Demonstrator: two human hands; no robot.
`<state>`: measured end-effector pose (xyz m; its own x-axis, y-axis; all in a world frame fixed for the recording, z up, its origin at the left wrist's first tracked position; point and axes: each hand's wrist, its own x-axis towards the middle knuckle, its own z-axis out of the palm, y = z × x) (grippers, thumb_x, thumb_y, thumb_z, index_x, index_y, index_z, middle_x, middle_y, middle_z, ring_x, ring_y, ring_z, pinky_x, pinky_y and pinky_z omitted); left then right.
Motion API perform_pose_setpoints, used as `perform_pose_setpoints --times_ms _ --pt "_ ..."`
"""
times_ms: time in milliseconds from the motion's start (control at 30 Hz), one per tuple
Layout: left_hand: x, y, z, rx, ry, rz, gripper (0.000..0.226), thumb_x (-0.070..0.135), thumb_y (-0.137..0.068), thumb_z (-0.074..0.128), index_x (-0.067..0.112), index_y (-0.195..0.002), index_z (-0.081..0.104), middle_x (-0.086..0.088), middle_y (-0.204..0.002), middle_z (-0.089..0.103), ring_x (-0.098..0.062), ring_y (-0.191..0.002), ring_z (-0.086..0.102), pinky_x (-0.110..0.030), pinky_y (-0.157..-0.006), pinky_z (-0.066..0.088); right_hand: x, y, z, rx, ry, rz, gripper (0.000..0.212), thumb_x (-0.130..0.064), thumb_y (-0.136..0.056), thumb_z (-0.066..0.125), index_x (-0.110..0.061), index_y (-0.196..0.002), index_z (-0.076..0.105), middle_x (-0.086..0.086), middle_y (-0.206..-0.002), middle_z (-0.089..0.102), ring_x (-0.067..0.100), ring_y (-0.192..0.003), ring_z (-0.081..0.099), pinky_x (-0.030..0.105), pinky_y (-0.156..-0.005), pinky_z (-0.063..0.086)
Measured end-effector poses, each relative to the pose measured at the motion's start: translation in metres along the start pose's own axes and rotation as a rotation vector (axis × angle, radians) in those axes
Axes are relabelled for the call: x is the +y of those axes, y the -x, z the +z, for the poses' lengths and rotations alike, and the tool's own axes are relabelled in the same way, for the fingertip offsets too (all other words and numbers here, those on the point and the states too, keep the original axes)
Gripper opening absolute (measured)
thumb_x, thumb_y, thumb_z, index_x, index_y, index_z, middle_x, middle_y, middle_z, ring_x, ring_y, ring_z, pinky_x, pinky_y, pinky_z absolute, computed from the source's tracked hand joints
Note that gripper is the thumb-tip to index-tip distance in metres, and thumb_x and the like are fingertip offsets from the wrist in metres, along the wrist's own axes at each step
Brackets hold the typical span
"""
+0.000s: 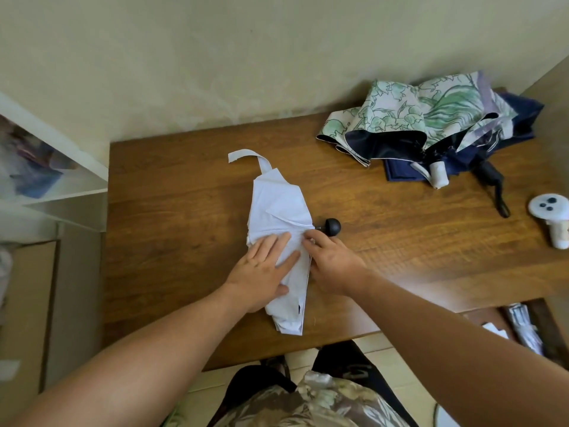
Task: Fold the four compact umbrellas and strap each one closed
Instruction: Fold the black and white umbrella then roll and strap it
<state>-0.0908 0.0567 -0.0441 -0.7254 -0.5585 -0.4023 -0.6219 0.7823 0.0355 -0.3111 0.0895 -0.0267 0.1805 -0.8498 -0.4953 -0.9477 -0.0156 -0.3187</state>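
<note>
A white compact umbrella (278, 211) lies flattened on the wooden table (172, 192), its strap (246, 157) trailing out at the far end and its round black handle (332, 226) poking out to the right. My left hand (264, 269) presses flat on the white canopy with straight fingers. My right hand (331, 265) sits at the canopy's right edge beside the handle, its fingertips pinching the fabric folds. At the far right lie a green floral umbrella (409, 115) with a white handle and a navy umbrella (520, 124) with a black handle, both loose and unstrapped.
A white controller (552, 215) rests near the table's right edge. A white shelf (61, 167) stands to the left, close to the table's edge. The wall runs along the table's far side. Clutter lies on a lower surface at the right.
</note>
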Motion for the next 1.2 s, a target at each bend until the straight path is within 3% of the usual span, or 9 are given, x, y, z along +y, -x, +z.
perform_pose_setpoints --times_ms 200,500,800,900,967,1000,1067,1133,1200 --pt "0.008 0.031 0.036 -0.047 -0.002 0.125 0.081 0.070 -0.105 0.010 0.023 -0.167 -0.012 -0.007 -0.170 -0.032 -0.034 -0.154 -0.036 -0.056 -0.128 -0.009 0.005 0.005 0.000 -0.111 0.072 -0.012 0.073 -0.030 -0.104 0.048 -0.034 -0.165 0.008 -0.020 -0.167 -0.012 0.024 -0.153 0.009 0.051 -0.123 0.029" --pt "0.040 0.061 0.064 0.031 0.000 0.250 0.088 0.071 -0.102 0.032 0.014 -0.168 0.018 -0.012 -0.177 0.002 -0.039 -0.162 -0.004 -0.055 -0.127 0.005 0.015 0.008 0.016 -0.182 0.115 0.007 0.080 -0.030 -0.102 0.042 -0.041 -0.163 -0.008 -0.025 -0.166 -0.026 0.033 -0.156 -0.001 0.058 -0.123 0.025" --pt "0.067 0.071 0.072 0.036 0.031 0.304 0.092 0.076 -0.102 0.028 0.011 -0.167 0.017 -0.009 -0.177 -0.001 -0.037 -0.161 -0.015 -0.053 -0.127 -0.005 0.007 0.005 -0.001 -0.249 0.170 0.033 0.084 -0.020 -0.098 0.045 -0.045 -0.163 -0.003 -0.028 -0.165 -0.026 0.028 -0.156 0.000 0.053 -0.121 0.031" --pt "0.065 0.071 0.072 0.016 0.052 0.318 0.094 0.078 -0.100 0.028 0.014 -0.168 0.014 -0.005 -0.177 -0.005 -0.037 -0.160 -0.019 -0.053 -0.127 -0.007 0.001 0.002 -0.009 -0.218 0.228 0.038 0.078 -0.020 -0.097 0.048 -0.042 -0.162 0.013 -0.023 -0.169 -0.012 0.029 -0.151 0.016 0.053 -0.114 0.038" --pt "0.066 0.071 0.071 0.006 0.085 0.320 0.095 0.079 -0.099 0.029 0.016 -0.168 0.013 -0.002 -0.177 -0.007 -0.037 -0.159 -0.021 -0.053 -0.126 -0.007 -0.005 0.002 -0.012 -0.020 0.250 -0.011 0.057 -0.012 -0.094 0.053 -0.029 -0.147 0.046 -0.010 -0.163 0.028 0.031 -0.134 0.039 0.044 -0.094 0.045" --pt "0.066 0.070 0.071 0.004 0.100 0.316 0.096 0.079 -0.099 0.031 0.016 -0.168 0.013 -0.001 -0.177 -0.007 -0.036 -0.159 -0.022 -0.053 -0.126 -0.007 -0.010 0.002 -0.011 0.131 0.254 -0.112 0.041 -0.007 -0.089 0.055 -0.019 -0.128 0.060 -0.002 -0.142 0.051 0.033 -0.119 0.050 0.041 -0.081 0.042" --pt "0.067 0.070 0.069 -0.005 0.121 0.308 0.096 0.079 -0.098 0.034 0.017 -0.168 0.013 0.001 -0.177 -0.009 -0.036 -0.159 -0.024 -0.054 -0.127 -0.006 -0.018 0.004 0.001 0.305 0.244 -0.348 0.022 -0.002 -0.079 0.060 -0.009 -0.099 0.065 0.008 -0.105 0.062 0.036 -0.093 0.059 0.039 -0.071 0.044" --pt "0.069 0.071 0.066 -0.032 0.118 0.286 0.096 0.079 -0.097 0.036 0.020 -0.168 0.012 0.002 -0.177 -0.009 -0.039 -0.158 -0.024 -0.057 -0.130 -0.003 -0.024 0.008 0.018 0.198 0.177 -0.405 0.035 -0.012 -0.088 0.063 -0.011 -0.123 0.064 0.012 -0.134 0.059 0.039 -0.121 0.057 0.052 -0.090 0.054" --pt "0.072 0.074 0.066 -0.056 0.112 0.235 0.092 0.079 -0.095 0.038 0.027 -0.168 0.014 0.003 -0.177 -0.007 -0.047 -0.156 -0.024 -0.062 -0.127 -0.002 -0.021 0.018 0.031 -0.064 0.205 -0.158 0.071 -0.044 -0.102 0.055 -0.024 -0.163 0.024 -0.005 -0.173 0.008 0.029 -0.159 0.012 0.059 -0.121 0.026"
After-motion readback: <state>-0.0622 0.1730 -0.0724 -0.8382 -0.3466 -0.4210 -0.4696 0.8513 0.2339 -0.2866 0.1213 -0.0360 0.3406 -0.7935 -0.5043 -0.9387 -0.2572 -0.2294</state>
